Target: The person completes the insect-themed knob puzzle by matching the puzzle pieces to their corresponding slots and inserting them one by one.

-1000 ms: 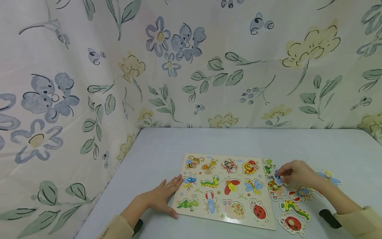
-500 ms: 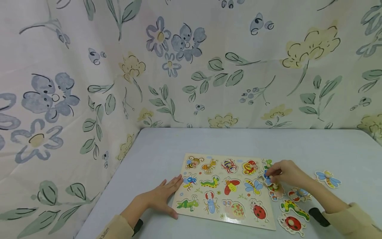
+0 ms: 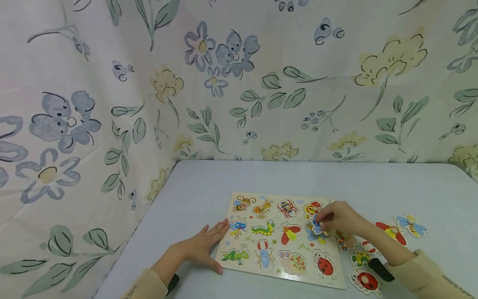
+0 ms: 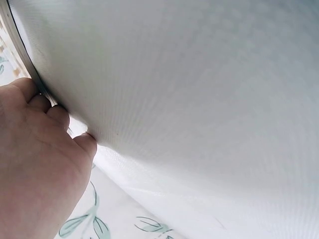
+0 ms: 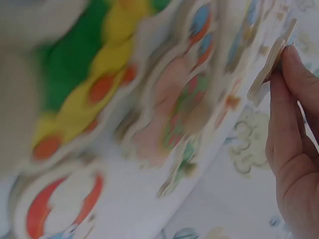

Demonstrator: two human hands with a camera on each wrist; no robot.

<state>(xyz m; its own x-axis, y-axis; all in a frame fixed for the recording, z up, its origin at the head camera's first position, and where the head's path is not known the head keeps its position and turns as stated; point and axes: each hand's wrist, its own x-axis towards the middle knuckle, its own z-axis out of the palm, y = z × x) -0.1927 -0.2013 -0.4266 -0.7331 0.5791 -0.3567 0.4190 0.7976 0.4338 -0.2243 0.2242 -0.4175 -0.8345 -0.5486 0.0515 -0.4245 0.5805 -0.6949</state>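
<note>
Right hand (image 3: 341, 216): fingers pinching blue piece (image 3: 316, 227) above right side of board (image 3: 317, 279) | left hand (image 3: 203, 248): fingers extended at board's left edge | best match outlines before lowering, board braced

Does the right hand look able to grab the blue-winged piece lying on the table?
Probably not yet: the right hand pinches a blue piece, though the blue-winged piece lies uncovered.

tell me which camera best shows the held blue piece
Head: there the blue puzzle piece in the right hand shows some printed face. The right wrist view shows it nearly edge-on; the left wrist view misses it.
</note>
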